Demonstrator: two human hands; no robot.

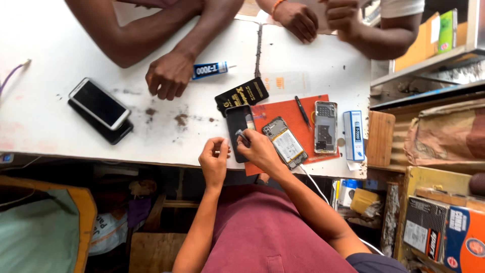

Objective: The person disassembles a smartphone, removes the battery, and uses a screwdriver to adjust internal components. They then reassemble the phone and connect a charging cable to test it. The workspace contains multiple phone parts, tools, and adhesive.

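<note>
My right hand (258, 149) grips a small grey metal tool (242, 135), its tip on a black phone (236, 123) lying face down at the near table edge. Just to its left, my left hand (214, 157) rests at the edge with the fingers curled in against the thumb; nothing shows in them. To the right of my right hand an opened phone (285, 142) with its battery exposed lies on an orange mat (285, 108). A white cable (314, 183) runs from it down past my arm.
On the mat lie a bare phone frame (326, 126) and a black pen-like tool (303, 111). A black packet (241, 93), a blue-white box (353, 135) and two stacked phones (99, 104) are nearby. Another person's hand (168, 76) holds a glue tube (210, 70); more hands (299, 20) work farther back.
</note>
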